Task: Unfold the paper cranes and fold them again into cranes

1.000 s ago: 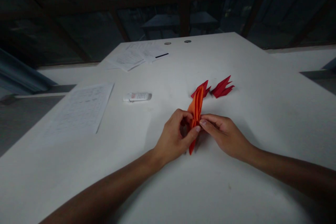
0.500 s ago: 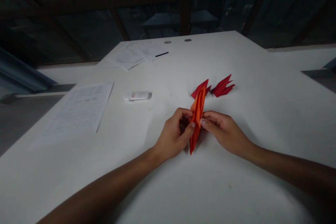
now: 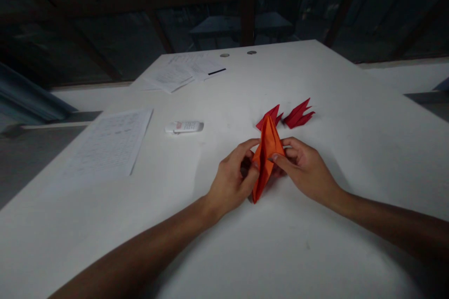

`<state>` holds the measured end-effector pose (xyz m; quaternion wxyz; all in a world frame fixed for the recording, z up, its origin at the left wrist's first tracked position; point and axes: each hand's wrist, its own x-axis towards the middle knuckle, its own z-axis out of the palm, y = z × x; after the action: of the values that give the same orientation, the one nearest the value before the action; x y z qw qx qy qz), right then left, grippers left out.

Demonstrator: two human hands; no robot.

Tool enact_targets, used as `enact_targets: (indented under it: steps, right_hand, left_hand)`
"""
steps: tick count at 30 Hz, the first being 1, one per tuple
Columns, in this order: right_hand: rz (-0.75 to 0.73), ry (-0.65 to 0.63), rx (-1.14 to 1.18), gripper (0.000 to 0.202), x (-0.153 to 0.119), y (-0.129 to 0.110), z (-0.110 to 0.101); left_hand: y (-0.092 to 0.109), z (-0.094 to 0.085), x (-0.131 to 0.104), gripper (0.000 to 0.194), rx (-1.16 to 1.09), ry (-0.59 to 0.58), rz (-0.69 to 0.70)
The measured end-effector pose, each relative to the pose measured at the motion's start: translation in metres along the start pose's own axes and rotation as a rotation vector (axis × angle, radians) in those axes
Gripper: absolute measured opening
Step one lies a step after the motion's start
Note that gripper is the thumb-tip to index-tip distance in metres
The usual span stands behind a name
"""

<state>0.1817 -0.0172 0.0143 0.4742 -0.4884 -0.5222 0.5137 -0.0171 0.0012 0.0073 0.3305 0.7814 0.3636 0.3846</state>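
Note:
Between my two hands stands a folded piece of orange origami paper, long and pointed at both ends, its layers spread apart along the middle. My left hand pinches its left side between thumb and fingers. On the right side, my right hand grips a layer, thumb in front and fingers behind. Just beyond the orange paper lie two red folded origami pieces: one red piece is partly hidden behind the orange tip, and the other red piece sits to its right with several points sticking out.
A white tube-like container with printed text lies left of my hands on the white table. A printed sheet lies at the left edge, and more papers at the far left. Two round discs are near the back edge.
The orange paper has gone from narrow and nearly closed to spread wider, its layers parted. My right hand has shifted slightly right and up with its side of the paper.

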Motion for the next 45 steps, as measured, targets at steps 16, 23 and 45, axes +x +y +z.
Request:
enact_targets:
  steps: [16, 23, 45]
  right_hand:
    - [-0.349, 0.125, -0.647, 0.037, 0.0, -0.004, -0.008]
    - [-0.445, 0.151, -0.859, 0.033, 0.003, -0.004, -0.002]
    - [-0.418, 0.194, -0.97, 0.018, 0.018, -0.002, -0.018]
  left_hand:
    - [0.004, 0.004, 0.002, 0.012, 0.287, 0.126, 0.036]
    - [0.005, 0.008, 0.0, 0.015, 0.341, 0.102, 0.068]
    - [-0.003, 0.0, 0.008, 0.008, 0.158, 0.2, -0.075]
